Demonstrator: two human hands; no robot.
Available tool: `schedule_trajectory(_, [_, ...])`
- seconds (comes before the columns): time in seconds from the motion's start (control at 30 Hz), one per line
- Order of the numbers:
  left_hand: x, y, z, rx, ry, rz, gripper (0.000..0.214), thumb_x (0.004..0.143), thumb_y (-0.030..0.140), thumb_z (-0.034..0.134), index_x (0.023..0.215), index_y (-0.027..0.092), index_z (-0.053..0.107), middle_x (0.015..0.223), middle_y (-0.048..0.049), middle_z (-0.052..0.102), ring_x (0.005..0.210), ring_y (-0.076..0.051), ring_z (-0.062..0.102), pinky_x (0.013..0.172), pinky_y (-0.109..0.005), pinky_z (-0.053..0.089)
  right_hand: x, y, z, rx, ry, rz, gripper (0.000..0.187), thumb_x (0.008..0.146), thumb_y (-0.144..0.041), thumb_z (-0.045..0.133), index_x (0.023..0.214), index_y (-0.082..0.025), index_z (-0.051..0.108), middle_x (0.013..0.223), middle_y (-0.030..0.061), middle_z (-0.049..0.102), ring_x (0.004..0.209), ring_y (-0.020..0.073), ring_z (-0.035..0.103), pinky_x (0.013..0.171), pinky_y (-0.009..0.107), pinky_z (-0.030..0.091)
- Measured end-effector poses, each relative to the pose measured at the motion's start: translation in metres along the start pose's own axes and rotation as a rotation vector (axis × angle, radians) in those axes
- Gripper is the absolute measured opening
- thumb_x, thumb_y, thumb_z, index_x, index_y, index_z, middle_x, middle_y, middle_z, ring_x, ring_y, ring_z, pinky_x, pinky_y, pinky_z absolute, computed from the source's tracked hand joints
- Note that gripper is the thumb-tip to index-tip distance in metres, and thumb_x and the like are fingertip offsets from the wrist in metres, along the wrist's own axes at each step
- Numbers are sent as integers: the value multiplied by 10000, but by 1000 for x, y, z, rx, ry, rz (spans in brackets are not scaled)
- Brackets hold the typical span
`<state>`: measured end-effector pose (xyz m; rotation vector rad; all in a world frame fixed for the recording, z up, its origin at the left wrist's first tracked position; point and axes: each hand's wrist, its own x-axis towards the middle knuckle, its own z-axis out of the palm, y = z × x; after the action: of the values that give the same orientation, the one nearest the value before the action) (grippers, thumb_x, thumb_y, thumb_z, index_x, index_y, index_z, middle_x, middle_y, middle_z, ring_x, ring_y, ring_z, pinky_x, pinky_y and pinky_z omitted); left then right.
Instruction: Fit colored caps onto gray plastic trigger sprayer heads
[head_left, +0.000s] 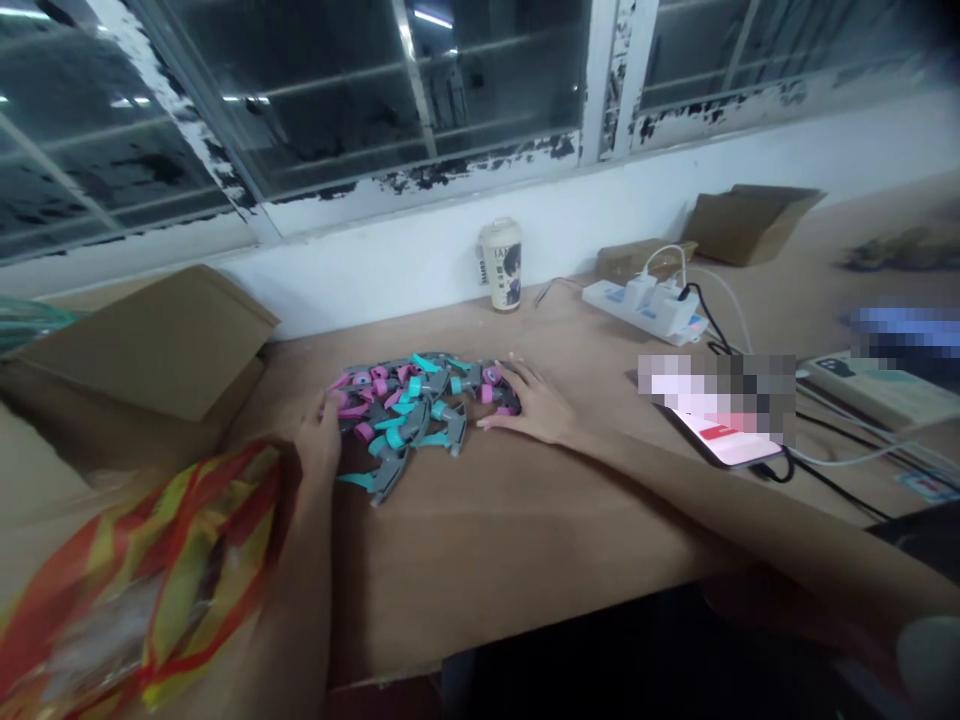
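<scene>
A heap of trigger spray heads (409, 425), grey with teal or pink parts, lies on the wooden table (480, 560). At the heap's left edge is my left hand (320, 432), its fingers stretched along the pink spray heads and partly hidden from this angle. My right hand (538, 405) rests against the right edge, fingers spread and thumb apart, beside a grey and pink spray head (501, 392). Neither hand has lifted anything off the table. Several teal spray heads lie at the near side of the heap, between the hands.
An open cardboard box (150, 350) and a red and yellow plastic bag (142, 580) are on the left. A printed cup (502, 265) stands by the wall. To the right are a power strip (645, 312), a lit phone (720, 425), cables and another cardboard box (750, 225).
</scene>
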<state>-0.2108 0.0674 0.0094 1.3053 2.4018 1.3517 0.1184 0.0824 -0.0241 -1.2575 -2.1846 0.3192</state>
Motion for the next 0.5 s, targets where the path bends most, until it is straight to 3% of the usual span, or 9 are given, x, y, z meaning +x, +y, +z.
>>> schedule_trajectory(0.33, [-10, 11, 29, -120, 5, 51, 528, 800, 447, 552, 1267, 205, 507, 1299, -79, 546, 1196, -255, 497, 1022, -362, 362, 11, 2, 8, -15, -94, 9, 1011, 645, -822, 398, 1409, -168, 293, 1487, 152, 225, 1385, 325, 122, 1095, 544, 146])
schedule_trajectory(0.5, [-18, 28, 49, -121, 8, 63, 548, 813, 477, 523, 1282, 195, 490, 1314, -101, 529, 1218, -283, 470, 1032, -406, 333, 10, 3, 5, 7, -97, 16, 936, 698, -796, 363, 1409, -192, 297, 1496, 137, 208, 1388, 321, 115, 1098, 531, 156])
